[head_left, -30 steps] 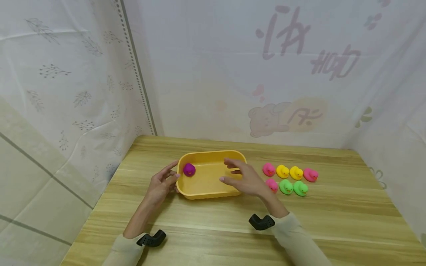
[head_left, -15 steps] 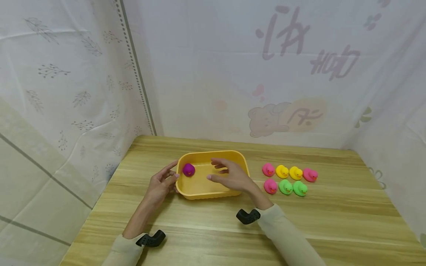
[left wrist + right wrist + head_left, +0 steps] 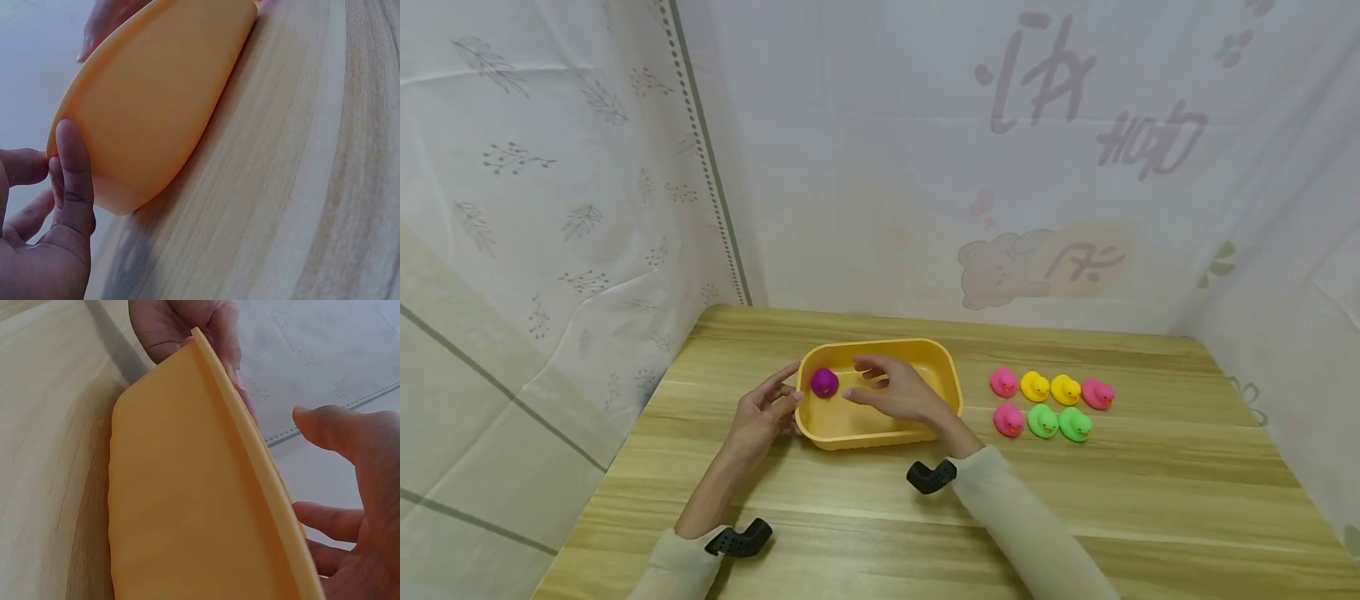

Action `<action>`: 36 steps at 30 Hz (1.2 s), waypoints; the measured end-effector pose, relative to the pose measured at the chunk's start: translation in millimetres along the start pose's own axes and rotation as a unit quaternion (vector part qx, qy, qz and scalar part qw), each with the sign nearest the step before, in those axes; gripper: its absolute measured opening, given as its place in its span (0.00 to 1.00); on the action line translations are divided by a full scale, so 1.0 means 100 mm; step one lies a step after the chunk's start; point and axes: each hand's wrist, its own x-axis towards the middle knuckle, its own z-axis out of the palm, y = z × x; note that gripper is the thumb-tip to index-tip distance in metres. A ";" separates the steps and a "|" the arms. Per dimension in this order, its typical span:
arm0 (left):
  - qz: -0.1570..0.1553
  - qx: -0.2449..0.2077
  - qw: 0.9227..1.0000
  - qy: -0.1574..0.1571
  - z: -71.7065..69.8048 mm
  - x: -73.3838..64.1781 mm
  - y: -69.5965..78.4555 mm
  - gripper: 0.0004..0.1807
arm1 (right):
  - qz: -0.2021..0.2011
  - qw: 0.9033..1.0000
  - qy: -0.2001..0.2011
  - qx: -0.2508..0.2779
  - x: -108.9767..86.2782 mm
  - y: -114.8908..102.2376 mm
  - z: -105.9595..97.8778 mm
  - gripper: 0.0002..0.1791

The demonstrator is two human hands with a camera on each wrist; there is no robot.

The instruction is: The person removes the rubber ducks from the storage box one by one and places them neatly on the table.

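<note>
A yellow plastic tub (image 3: pixel 880 433) stands on the wooden table. In it, at the left end, sits a small purple toy duck (image 3: pixel 824 383). The left hand (image 3: pixel 762 418) holds the tub's left end, with thumb and fingertips at the rim. In the left wrist view one digit of that hand (image 3: pixel 72 244) lies against the outer wall. Over the inside of the tub reaches the right hand (image 3: pixel 895 389), its thumb and fingers spread apart with nothing between them. Its fingertips point at the purple duck, a short way off.
Right of the tub, several toy ducks stand in two rows. The back row has pink ducks (image 3: pixel 1003 382) and yellow ducks (image 3: pixel 1035 387); the front row has a pink duck and green ducks (image 3: pixel 1043 421). Patterned cloth (image 3: pixel 865 167) hangs behind the table (image 3: pixel 850 517).
The right hand has moved left across the tub, toward the purple duck, keeping its fingers spread. The left hand, the tub and the ducks have stayed in place.
</note>
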 end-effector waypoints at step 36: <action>0.005 0.009 1.000 -0.005 -0.01 0.00 -0.01 0.31 | 0.027 0.991 0.040 -0.125 0.45 -0.18 0.49 0.26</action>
